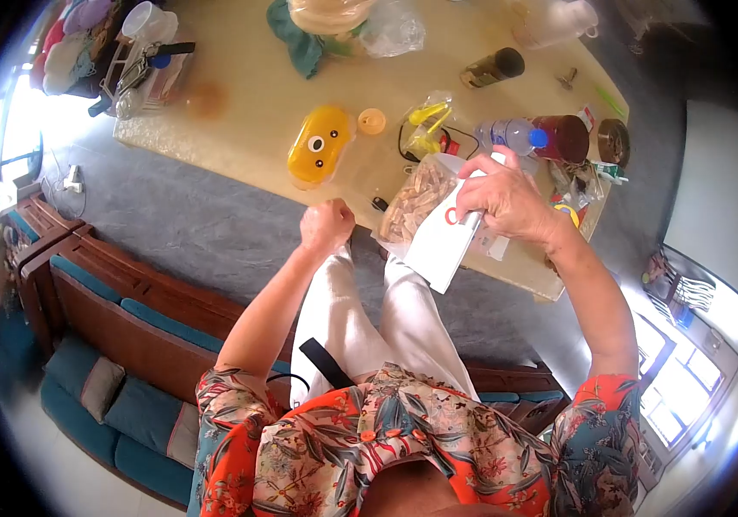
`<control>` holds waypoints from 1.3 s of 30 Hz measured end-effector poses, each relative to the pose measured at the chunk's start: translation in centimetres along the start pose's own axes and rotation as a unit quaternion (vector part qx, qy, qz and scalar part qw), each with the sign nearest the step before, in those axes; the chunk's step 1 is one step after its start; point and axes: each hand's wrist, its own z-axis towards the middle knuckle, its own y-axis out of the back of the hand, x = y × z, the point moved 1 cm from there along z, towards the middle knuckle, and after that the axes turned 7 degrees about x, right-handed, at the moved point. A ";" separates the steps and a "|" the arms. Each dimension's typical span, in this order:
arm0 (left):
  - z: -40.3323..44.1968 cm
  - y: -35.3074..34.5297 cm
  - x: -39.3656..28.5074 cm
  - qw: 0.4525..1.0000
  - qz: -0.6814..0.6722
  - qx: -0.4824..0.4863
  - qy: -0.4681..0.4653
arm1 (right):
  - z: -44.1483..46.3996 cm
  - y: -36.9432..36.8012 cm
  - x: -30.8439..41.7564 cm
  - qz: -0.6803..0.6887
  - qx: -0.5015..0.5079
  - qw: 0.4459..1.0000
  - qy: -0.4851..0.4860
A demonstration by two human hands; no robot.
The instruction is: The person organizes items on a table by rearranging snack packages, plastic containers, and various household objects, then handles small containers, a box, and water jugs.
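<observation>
Right hand (502,194) clamped on a flat white piece (439,247), tilted against the right side of a tub (446,159) of brown strips (416,202) on the bench (244,116)! Left hand (327,226) balled up, near left.

teal cushions (140,420) on a wooden sofa (106,323)

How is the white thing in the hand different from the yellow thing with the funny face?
The white thing is in the right hand, but the yellow thing lies on the table. The white thing has straight edges; the yellow thing is rounded. The white thing shows a red mark, while the yellow thing has a face. Both are mostly one colour.
</observation>
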 end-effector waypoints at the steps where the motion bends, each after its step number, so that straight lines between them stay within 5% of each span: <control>1: -0.5 2.6 -2.0 1.000 0.002 0.002 0.008 | -0.2 -0.1 -0.1 -0.003 -0.004 1.000 0.000; 13: 9.5 -0.9 -12.4 0.962 -0.253 -0.019 -0.105 | -2.3 -1.1 -0.6 0.019 -0.052 0.998 -0.012; 16: 10.5 -1.4 -15.6 0.962 -0.143 -0.111 -0.205 | -2.5 -1.3 -1.0 0.012 -0.069 0.997 -0.007; 21: 11.8 -1.2 -18.4 0.960 -0.119 -0.063 -0.244 | -2.0 -1.1 -1.9 0.009 -0.094 0.996 0.004; 25: 12.4 -0.5 -17.0 0.971 -0.130 0.017 -0.199 | -0.5 -2.4 -3.6 0.009 -0.101 0.995 -0.011; 39: 1.9 -0.7 -2.5 0.964 -0.236 -0.051 -0.108 | 1.8 -4.7 -3.3 -0.098 -0.186 0.976 -0.056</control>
